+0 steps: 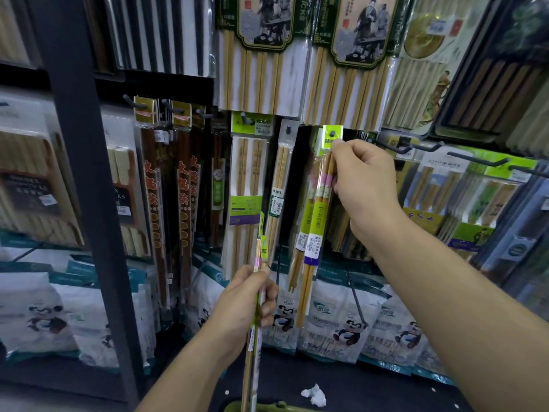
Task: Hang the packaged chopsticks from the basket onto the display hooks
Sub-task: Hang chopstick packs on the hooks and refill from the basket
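Observation:
My right hand [364, 179] pinches the top of a chopstick pack [319, 203] with a lime-green header and pink bands. The header's hole sits on a dark display hook [332, 133], and the pack hangs down against another like it. My left hand [246, 298] grips a second, similar pack [258, 295] edge-on and upright, below and to the left of the first. The rim of an olive-green basket [267, 407] shows at the bottom edge, under my left hand.
A dark upright post [89, 173] stands to the left. Hanging chopstick packs fill the wall. Several bare hooks [475, 159] stick out at the right. Panda-printed bags [341, 316] line the lower shelf, and a crumpled white paper [314, 395] lies on the dark ledge.

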`<action>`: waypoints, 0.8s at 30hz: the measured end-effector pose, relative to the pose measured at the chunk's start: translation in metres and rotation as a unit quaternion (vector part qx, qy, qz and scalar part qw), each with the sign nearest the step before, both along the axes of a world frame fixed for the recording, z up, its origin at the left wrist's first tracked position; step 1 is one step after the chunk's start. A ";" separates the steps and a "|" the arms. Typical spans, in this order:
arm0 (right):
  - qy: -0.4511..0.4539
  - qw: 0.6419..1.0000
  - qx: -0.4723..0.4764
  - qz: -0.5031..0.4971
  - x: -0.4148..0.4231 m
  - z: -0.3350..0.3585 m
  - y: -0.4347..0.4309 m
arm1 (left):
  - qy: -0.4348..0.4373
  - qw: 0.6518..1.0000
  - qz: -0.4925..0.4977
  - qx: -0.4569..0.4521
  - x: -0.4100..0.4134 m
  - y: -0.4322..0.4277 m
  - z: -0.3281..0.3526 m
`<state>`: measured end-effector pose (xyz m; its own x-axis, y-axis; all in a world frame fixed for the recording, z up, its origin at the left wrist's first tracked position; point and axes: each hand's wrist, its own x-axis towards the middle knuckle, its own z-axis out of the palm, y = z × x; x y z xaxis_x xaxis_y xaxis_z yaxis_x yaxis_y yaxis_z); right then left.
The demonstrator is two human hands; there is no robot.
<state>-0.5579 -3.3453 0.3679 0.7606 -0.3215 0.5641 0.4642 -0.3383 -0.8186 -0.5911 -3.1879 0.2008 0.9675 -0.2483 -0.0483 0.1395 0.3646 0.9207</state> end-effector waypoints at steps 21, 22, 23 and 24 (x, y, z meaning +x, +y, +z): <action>0.134 0.972 -0.177 0.077 -0.027 -0.077 0.016 | -0.133 0.991 -0.026 -0.017 0.001 -0.003 -0.003; 0.132 0.971 -0.184 0.073 -0.027 -0.079 0.016 | -0.136 0.990 -0.026 -0.020 0.001 -0.003 -0.003; 0.134 0.971 -0.187 0.070 -0.027 -0.079 0.017 | -0.138 0.990 -0.025 -0.022 0.001 -0.002 -0.003; 0.138 0.970 -0.188 0.068 -0.027 -0.079 0.016 | -0.139 0.990 -0.026 -0.025 0.000 -0.002 -0.003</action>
<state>-0.5851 -3.3289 0.2890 0.9199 -0.0195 0.3916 0.3064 -0.5875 -0.7490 -0.5908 -3.1897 0.1982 0.9278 -0.2930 0.2311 -0.0967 0.4093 0.9072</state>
